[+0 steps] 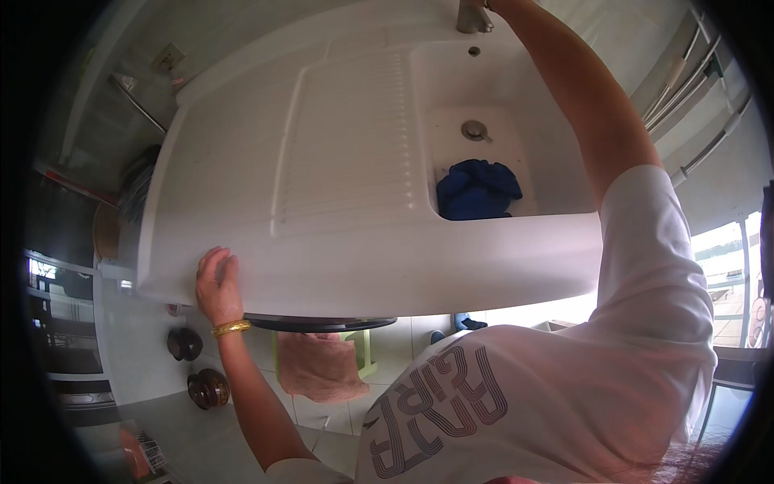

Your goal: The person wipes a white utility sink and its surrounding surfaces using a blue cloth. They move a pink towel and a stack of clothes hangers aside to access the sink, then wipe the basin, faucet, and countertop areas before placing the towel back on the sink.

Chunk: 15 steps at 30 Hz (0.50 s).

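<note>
My left hand (pixel 219 287), with a gold bracelet at the wrist, rests on the front edge of a white laundry sink's washboard counter (pixel 211 199). It holds nothing, its fingers slightly curled. Stretched across the right side, my right arm reaches up to the metal faucet (pixel 473 18) at the top rim. Most of my right hand is cut off there, so its grip is hidden. Below the faucet, a crumpled dark blue cloth (pixel 478 187) lies in the front left of the sink basin (pixel 550 145), apart from the metal drain stopper (pixel 474 130).
Molded ridges (pixel 399 133) border the basin on the left. Under the counter's front edge are a dark round rim (pixel 320 323) and a brownish-pink towel (pixel 323 366) over a green stool (pixel 366 357). Brown pots (pixel 207 389) stand at lower left. Poles (pixel 683 78) lean at right.
</note>
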Each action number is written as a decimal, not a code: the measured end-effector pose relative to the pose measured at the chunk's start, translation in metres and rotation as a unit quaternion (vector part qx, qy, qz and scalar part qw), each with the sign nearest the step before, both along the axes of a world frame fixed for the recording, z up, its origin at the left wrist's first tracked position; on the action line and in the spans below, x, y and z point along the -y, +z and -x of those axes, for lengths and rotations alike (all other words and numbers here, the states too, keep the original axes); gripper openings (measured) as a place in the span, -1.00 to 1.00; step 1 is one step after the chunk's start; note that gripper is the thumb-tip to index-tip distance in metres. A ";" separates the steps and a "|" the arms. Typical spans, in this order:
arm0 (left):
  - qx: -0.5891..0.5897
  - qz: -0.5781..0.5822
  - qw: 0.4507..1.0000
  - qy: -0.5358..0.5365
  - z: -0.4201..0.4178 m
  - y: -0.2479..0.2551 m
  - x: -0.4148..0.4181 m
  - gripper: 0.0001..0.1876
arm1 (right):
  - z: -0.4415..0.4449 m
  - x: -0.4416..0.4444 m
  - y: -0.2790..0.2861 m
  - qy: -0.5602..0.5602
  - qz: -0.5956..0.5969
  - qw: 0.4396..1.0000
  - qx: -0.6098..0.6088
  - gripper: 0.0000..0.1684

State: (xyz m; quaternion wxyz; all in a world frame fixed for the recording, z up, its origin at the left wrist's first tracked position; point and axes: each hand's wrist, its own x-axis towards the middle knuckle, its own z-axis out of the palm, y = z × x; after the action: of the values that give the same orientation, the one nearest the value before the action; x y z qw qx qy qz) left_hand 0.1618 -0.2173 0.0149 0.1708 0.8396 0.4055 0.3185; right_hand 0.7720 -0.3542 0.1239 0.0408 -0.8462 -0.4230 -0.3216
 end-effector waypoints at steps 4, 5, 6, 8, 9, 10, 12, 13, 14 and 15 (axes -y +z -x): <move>-0.009 -0.006 1.000 0.013 0.002 0.000 0.001 -0.82 | -0.001 -0.008 0.001 0.011 0.002 1.000 -0.017 -0.81; -0.009 -0.005 1.000 0.015 0.002 -0.001 0.001 -0.82 | 0.000 -0.007 0.002 0.012 0.014 1.000 -0.018 -0.81; -0.010 -0.006 1.000 0.016 0.003 -0.001 0.001 -0.82 | 0.002 -0.006 0.004 0.011 0.025 0.999 -0.019 -0.80; -0.012 -0.005 1.000 0.019 0.004 0.000 0.001 -0.81 | 0.007 -0.006 0.005 0.007 0.027 0.999 -0.036 -0.80; -0.012 -0.005 1.000 0.018 0.004 -0.001 0.001 -0.81 | 0.006 -0.005 0.006 0.002 0.028 0.999 -0.043 -0.80; -0.010 -0.004 1.000 0.017 0.003 -0.001 0.000 -0.81 | 0.005 -0.004 0.006 -0.005 0.023 0.999 -0.047 -0.79; -0.006 -0.002 1.000 0.015 0.002 -0.002 0.000 -0.82 | 0.006 -0.003 0.004 -0.018 0.011 0.998 -0.055 -0.79; -0.003 -0.002 1.000 0.013 0.002 -0.001 0.000 -0.82 | 0.007 -0.002 0.005 -0.017 0.007 0.998 -0.063 -0.79; -0.001 -0.002 1.000 0.011 0.000 -0.001 0.001 -0.82 | 0.008 0.001 0.006 -0.017 0.004 0.997 -0.071 -0.79; 0.001 -0.001 1.000 0.009 -0.001 -0.001 0.000 -0.82 | 0.012 0.004 0.006 -0.018 0.001 0.997 -0.079 -0.79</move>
State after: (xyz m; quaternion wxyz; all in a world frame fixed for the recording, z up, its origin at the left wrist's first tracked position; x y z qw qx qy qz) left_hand 0.1623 -0.2177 0.0137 0.1677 0.8357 0.4123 0.3217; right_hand 0.7598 -0.3582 0.1302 0.0676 -0.8765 -0.4034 -0.2538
